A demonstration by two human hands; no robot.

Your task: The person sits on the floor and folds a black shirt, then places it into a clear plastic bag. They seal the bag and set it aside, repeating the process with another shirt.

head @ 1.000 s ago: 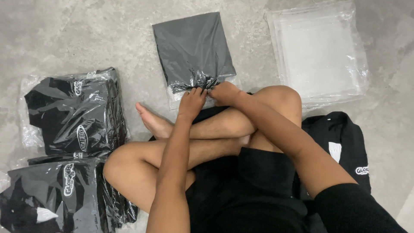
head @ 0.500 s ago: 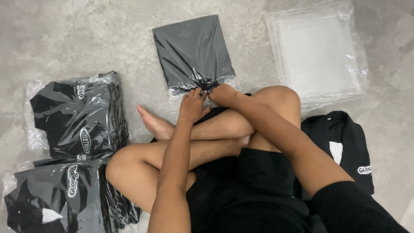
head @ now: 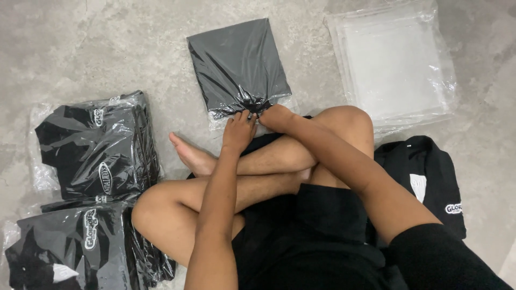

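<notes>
Both of our hands meet at the near edge of the bagged dark garment point(head: 236, 64), which lies flat on the grey concrete floor point(head: 80, 43) just past our crossed legs point(head: 258, 166). Our left hand point(head: 239, 130) pinches the gathered plastic at the bag's open end, fingers curled down onto it. Our right hand point(head: 277, 117) closes on the same bunched plastic from the other side, touching the left. The clear film is crumpled where we grip it and smooth over the folded cloth beyond.

To our left sit two stacks of bagged black garments point(head: 99, 150), one nearer us point(head: 80, 247), both with white printed marks. At upper right lies a pile of empty clear bags point(head: 395, 59). Beside our right thigh rests an unbagged black garment point(head: 424, 177).
</notes>
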